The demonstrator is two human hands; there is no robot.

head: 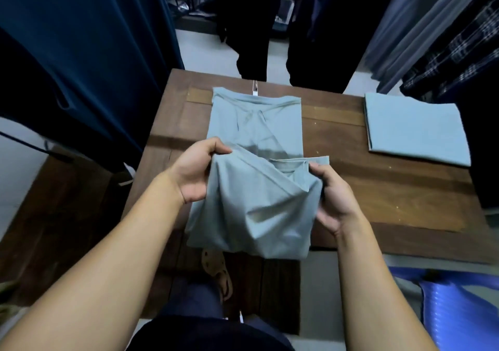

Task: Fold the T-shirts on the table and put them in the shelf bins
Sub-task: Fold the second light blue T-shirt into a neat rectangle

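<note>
Mid-frame, the left grip (195, 173) and right grip (335, 197) each pinch the half-folded shirt (259, 210) over the counter (378, 188).

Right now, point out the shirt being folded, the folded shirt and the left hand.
shirt being folded (256, 188): head view, on the lifted, bunched part.
folded shirt (413, 128): head view, middle of its top.
left hand (197, 172): head view, middle of the hand.
</note>
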